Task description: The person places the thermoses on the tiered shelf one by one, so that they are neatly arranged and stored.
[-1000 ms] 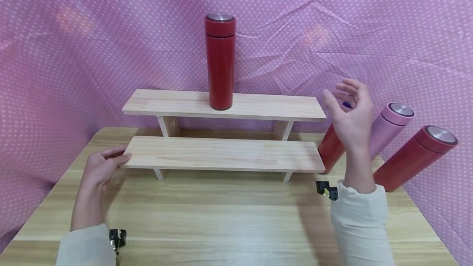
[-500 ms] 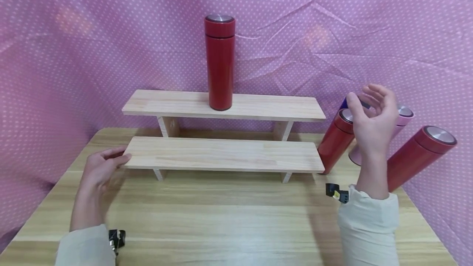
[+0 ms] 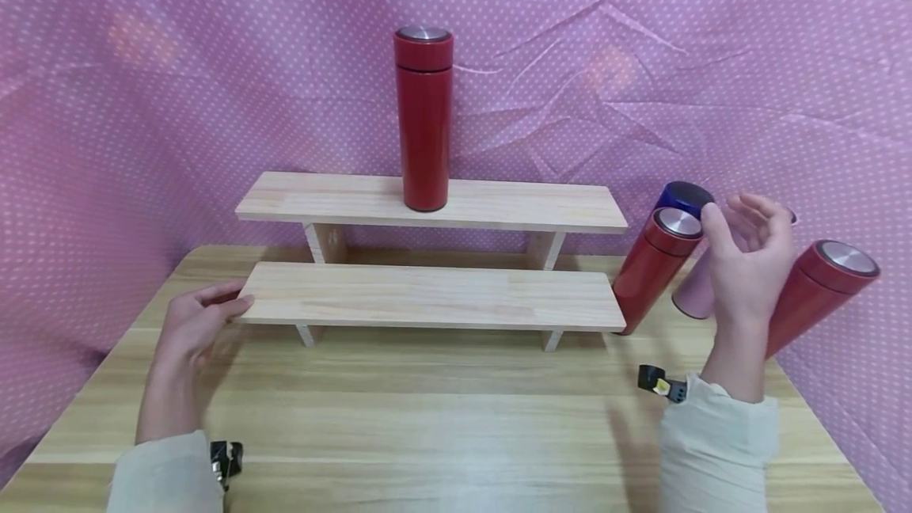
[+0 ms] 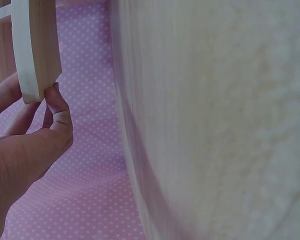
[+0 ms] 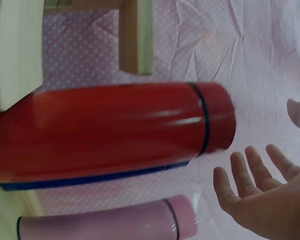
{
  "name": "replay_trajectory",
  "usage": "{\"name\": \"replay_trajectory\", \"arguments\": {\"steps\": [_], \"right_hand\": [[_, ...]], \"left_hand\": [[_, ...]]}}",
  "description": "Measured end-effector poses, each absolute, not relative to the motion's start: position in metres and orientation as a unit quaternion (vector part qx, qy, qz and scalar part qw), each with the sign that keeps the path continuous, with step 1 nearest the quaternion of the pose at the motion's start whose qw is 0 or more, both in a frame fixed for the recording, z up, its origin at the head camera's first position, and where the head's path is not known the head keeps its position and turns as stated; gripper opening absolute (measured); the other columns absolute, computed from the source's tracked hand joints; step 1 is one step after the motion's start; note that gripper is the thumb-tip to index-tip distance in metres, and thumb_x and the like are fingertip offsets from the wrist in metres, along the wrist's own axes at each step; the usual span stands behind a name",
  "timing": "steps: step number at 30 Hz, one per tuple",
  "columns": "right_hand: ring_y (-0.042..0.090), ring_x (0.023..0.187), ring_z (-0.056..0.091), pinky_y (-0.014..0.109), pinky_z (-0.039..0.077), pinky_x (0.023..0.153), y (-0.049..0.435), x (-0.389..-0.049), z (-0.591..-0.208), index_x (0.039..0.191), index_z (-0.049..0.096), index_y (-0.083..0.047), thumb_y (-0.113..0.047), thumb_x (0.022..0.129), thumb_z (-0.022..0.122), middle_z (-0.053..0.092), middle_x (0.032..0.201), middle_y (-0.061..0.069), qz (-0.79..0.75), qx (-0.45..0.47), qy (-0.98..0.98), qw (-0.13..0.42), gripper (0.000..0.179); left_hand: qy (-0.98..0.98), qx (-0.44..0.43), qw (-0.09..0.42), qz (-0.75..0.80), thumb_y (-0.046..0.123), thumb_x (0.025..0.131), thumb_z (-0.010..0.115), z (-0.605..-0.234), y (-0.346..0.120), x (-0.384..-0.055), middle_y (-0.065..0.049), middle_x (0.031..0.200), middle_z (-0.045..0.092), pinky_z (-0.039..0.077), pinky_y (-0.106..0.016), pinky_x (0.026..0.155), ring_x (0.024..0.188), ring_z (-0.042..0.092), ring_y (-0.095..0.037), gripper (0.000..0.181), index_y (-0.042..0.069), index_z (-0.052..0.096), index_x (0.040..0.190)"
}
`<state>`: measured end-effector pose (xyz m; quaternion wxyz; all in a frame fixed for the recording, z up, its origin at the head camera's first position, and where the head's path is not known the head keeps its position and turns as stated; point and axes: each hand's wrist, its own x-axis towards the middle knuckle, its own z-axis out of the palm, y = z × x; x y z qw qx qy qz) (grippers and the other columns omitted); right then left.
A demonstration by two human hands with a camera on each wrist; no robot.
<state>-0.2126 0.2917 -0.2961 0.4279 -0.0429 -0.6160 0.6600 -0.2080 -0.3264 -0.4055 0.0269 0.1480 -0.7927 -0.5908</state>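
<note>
My left hand pinches the left end of the wooden shelf's lower board. In the left wrist view, thumb and fingers meet at the corner of that board. My right hand hovers over the bottles at the right, fingers spread and loosely bent, holding nothing. Nearest it are a red thermos bottle, a blue bottle behind that, and a partly covered pink bottle. In the right wrist view the hand is apart from the red bottle.
One red bottle stands upright on the upper board of the two-tier shelf. Another red bottle is at the far right, partly behind my right forearm. Pink dotted cloth hangs behind the wooden table.
My right hand has moved right and a little lower in the head view, uncovering the nearer red bottle and the blue one and covering more of the pink one. My left hand stays put.
</note>
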Motion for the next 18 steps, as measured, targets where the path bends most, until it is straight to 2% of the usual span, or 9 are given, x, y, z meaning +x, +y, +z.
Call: {"name": "replay_trajectory", "arguments": {"steps": [7, 15, 18], "right_hand": [[0.017, 0.102, 0.064, 0.020, 0.049, 0.089, 0.305, -0.211, -0.318, 0.115, 0.068, -0.004, 0.003, 0.082, 0.081, 0.069, 0.108, 0.005, 0.706, -0.070, -0.569, 0.416, 0.036], [0.015, 0.104, 0.062, 0.015, 0.053, 0.079, 0.322, -0.208, -0.344, 0.114, 0.068, -0.005, 0.002, 0.084, 0.079, 0.068, 0.109, 0.004, 0.720, -0.102, -0.569, 0.384, 0.032], [0.014, 0.105, 0.062, 0.013, 0.052, 0.077, 0.327, -0.207, -0.353, 0.114, 0.068, -0.007, 0.000, 0.085, 0.079, 0.068, 0.109, 0.002, 0.718, -0.118, -0.580, 0.366, 0.031]], "left_hand": [[-0.793, 0.158, 0.027, -0.588, 0.024, 0.094, 0.076, -0.404, -0.327, -0.207, 0.016, 0.106, 0.058, 0.041, -0.023, 0.049, 0.064, 0.047, -0.004, 0.062, 0.000, 0.051, 0.145], [-0.797, 0.152, 0.029, -0.584, 0.024, 0.095, 0.075, -0.407, -0.327, -0.208, 0.013, 0.111, 0.056, 0.047, -0.021, 0.060, 0.080, 0.054, -0.003, 0.064, -0.002, 0.048, 0.147], [-0.800, 0.150, 0.030, -0.580, 0.025, 0.096, 0.074, -0.407, -0.326, -0.208, 0.012, 0.113, 0.056, 0.050, -0.020, 0.068, 0.086, 0.055, -0.003, 0.064, -0.002, 0.047, 0.147]]}}
